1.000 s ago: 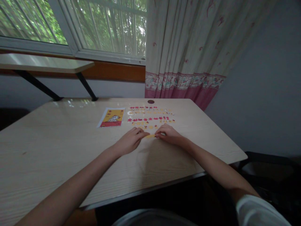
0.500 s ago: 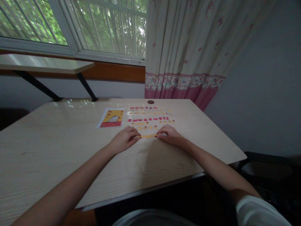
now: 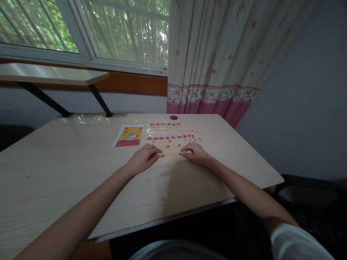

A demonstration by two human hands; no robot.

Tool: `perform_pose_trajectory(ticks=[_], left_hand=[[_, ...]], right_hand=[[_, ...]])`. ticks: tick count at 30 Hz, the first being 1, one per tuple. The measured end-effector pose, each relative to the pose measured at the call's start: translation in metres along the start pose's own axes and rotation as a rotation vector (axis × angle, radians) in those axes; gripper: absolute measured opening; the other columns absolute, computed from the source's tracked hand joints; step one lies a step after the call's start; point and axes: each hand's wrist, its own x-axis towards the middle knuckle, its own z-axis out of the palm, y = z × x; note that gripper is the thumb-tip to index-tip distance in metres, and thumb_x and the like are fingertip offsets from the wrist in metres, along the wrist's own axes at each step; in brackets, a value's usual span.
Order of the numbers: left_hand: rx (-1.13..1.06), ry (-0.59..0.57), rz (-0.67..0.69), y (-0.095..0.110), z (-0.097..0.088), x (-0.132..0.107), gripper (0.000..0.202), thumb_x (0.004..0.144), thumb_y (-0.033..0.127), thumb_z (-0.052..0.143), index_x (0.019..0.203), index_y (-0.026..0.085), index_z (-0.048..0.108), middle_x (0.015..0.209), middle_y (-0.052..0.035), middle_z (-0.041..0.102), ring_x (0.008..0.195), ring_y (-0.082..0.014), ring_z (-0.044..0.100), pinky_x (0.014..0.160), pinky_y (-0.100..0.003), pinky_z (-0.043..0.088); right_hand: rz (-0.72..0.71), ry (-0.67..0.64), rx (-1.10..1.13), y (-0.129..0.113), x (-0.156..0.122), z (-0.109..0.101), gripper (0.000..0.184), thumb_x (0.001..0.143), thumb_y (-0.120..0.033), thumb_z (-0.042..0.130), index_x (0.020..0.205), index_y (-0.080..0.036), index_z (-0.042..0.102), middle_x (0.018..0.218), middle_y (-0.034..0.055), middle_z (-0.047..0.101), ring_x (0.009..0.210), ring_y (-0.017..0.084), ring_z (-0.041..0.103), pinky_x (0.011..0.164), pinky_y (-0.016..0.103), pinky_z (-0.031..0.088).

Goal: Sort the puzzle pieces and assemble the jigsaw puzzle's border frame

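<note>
A short yellow strip of joined puzzle pieces (image 3: pixel 170 154) lies on the pale wooden table (image 3: pixel 67 169). My left hand (image 3: pixel 143 157) pinches its left end with curled fingers. My right hand (image 3: pixel 195 153) pinches its right end the same way. Just beyond the strip, several loose red and yellow puzzle pieces (image 3: pixel 173 137) lie in rows. A small picture card (image 3: pixel 129 135) in yellow and red with a white animal on it lies to the left of the rows.
A round dark hole (image 3: pixel 174 117) sits at the table's far edge. A window (image 3: pixel 81 29) and a flowered curtain (image 3: pixel 217 54) stand behind. A narrow shelf (image 3: pixel 51 74) on black brackets hangs at the left. The table's right edge drops off near a dark chair (image 3: pixel 309 187).
Both hands slid the yellow strip a little farther from me, toward the rows of pieces. My left hand also drew slightly to the left along the strip.
</note>
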Motion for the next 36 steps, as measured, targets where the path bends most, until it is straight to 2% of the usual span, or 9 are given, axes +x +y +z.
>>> perform_pose_trajectory(ticks=[8, 15, 22, 29, 36], left_hand=[[0.030, 0.018, -0.014, -0.001, -0.002, -0.002, 0.023, 0.085, 0.027, 0.046, 0.091, 0.018, 0.066, 0.087, -0.0072, 0.063, 0.086, -0.0204, 0.054, 0.077, -0.034, 0.045], [0.044, 0.027, -0.021, 0.000, -0.001, -0.002, 0.024, 0.085, 0.027, 0.046, 0.091, 0.018, 0.067, 0.087, -0.0066, 0.063, 0.085, -0.0199, 0.054, 0.077, -0.033, 0.045], [0.053, -0.012, -0.023, -0.003, -0.002, -0.002, 0.025, 0.085, 0.028, 0.045, 0.093, 0.018, 0.067, 0.088, -0.0077, 0.063, 0.087, -0.0210, 0.053, 0.079, -0.033, 0.044], [0.089, 0.022, -0.079, -0.004, -0.006, -0.003, 0.029, 0.085, 0.032, 0.043, 0.092, 0.017, 0.066, 0.088, -0.0081, 0.064, 0.086, -0.0219, 0.054, 0.077, -0.033, 0.044], [0.183, 0.028, -0.167, -0.002, -0.010, -0.004, 0.033, 0.085, 0.035, 0.039, 0.088, 0.016, 0.066, 0.085, -0.0079, 0.064, 0.085, -0.0229, 0.056, 0.076, -0.033, 0.044]], right_hand=[[0.009, -0.013, 0.001, -0.001, -0.001, -0.003, 0.009, 0.078, -0.022, 0.060, 0.082, -0.017, 0.066, 0.079, 0.0040, 0.065, 0.079, 0.014, 0.056, 0.078, 0.029, 0.040], [0.002, -0.016, -0.003, -0.002, -0.001, -0.003, 0.009, 0.077, -0.022, 0.060, 0.082, -0.017, 0.065, 0.080, 0.0041, 0.064, 0.080, 0.014, 0.055, 0.079, 0.029, 0.039], [-0.018, -0.019, -0.018, -0.001, -0.001, -0.002, 0.009, 0.077, -0.022, 0.061, 0.082, -0.016, 0.065, 0.079, 0.0040, 0.064, 0.079, 0.014, 0.055, 0.079, 0.028, 0.039], [-0.023, 0.038, -0.028, 0.003, -0.001, -0.005, 0.010, 0.079, -0.023, 0.058, 0.082, -0.016, 0.065, 0.076, 0.0028, 0.064, 0.075, 0.013, 0.056, 0.077, 0.027, 0.039], [0.062, 0.182, -0.111, 0.020, 0.002, -0.023, 0.013, 0.080, -0.023, 0.055, 0.082, -0.017, 0.066, 0.078, 0.0036, 0.065, 0.078, 0.015, 0.055, 0.076, 0.028, 0.039]])
